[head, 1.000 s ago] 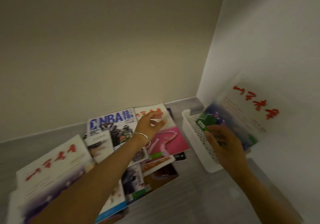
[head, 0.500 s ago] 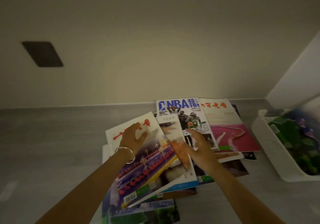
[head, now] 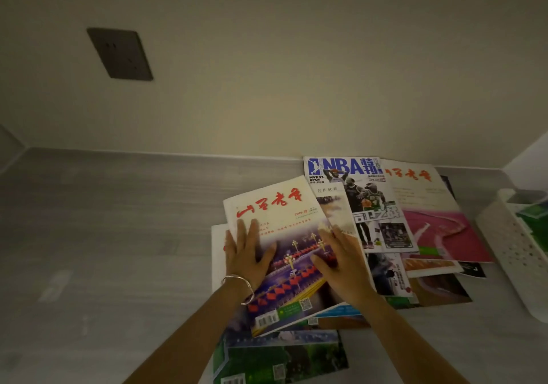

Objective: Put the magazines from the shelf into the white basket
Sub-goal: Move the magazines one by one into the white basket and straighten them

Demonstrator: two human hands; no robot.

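Observation:
Several magazines lie fanned out on the grey shelf (head: 103, 235). On top is a white magazine with red script (head: 275, 208). My left hand (head: 247, 254), with a silver bangle at the wrist, lies flat on its left side, fingers apart. My right hand (head: 344, 262) rests flat on its right edge, over the magazine beneath. An NBA magazine (head: 361, 202) and a pink-covered magazine (head: 439, 229) lie behind. A green magazine (head: 281, 357) pokes out at the front. The white basket (head: 516, 250) stands at the far right with a green magazine in it (head: 533, 220).
A dark wall socket (head: 120, 54) sits on the beige back wall. A white side wall (head: 530, 158) closes the shelf on the right, just behind the basket. The shelf's left half is bare grey board.
My right hand let go of the magazine at the basket and came back to the pile. Both hands now lie flat on the top white magazine. The view swung left.

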